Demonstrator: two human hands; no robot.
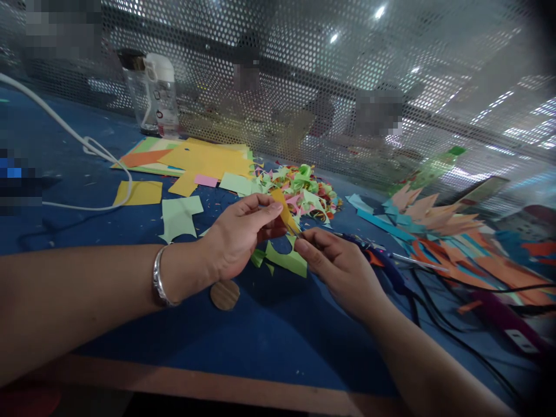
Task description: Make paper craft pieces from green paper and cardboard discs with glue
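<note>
My left hand [234,231], a silver bangle on its wrist, pinches a small orange-yellow paper piece [284,209] between thumb and fingers above the table. My right hand [336,260] is closed around scissors [297,233]; only a bit of their metal shows at the paper's lower end, and the handles are hidden in my fingers. Under the hands lies a green paper offcut [289,262] with a rounded cut-out. A round cardboard disc [225,294] rests below my left wrist. Beyond my hands is a heap of colourful paper scraps [304,188].
Coloured paper sheets [208,159] are stacked at the back, near two bottles [163,95]. A glue gun [391,269], dark cables and a purple power strip [506,321] lie at right beside folded paper spikes [417,205]. A white cable [65,121] crosses the left. A perforated metal screen [286,75] stands behind.
</note>
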